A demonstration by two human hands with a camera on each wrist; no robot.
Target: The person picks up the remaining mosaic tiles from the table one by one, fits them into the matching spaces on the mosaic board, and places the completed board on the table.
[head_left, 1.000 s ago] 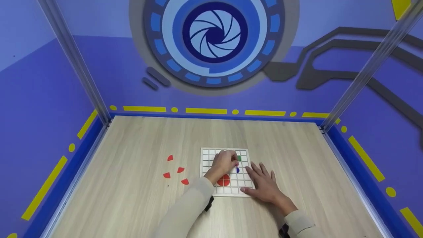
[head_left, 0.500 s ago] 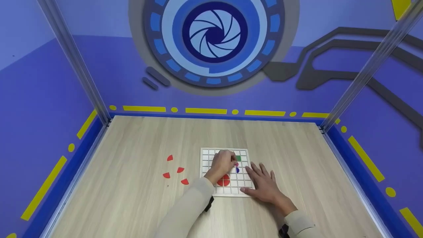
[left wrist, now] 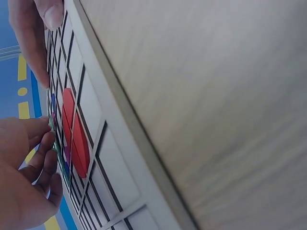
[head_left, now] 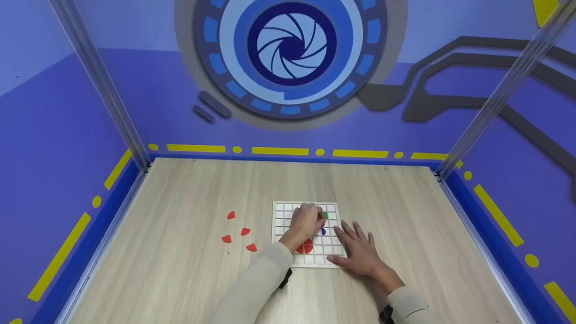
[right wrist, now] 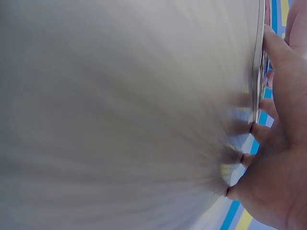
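A white gridded board (head_left: 319, 259) lies on the table with coloured pieces set in its squares. My left hand (head_left: 307, 221) reaches over it, thumb and bent fingers pinching at a small pink piece (head_left: 323, 224), which they partly cover. Just below sits a dark blue rounded piece (head_left: 323, 231); a green square piece (head_left: 326, 216) shows above. Red quarter-circle pieces (head_left: 308, 246) form a disc nearer me, partly behind my left wrist. My right hand (head_left: 360, 253) rests spread along the board's right edge. In the right wrist view its thumb (right wrist: 274, 45) touches the board's rim.
Several loose red quarter-circle pieces (head_left: 245, 231) lie on the wooden table (head_left: 189, 207) left of the board. Blue printed walls (head_left: 252, 130) with metal posts (head_left: 108, 90) enclose the table at the back and sides.
The left fingertips shift very slightly to the right and now cover more of the pink piece than half a second ago. My right hand and the board stay in place.
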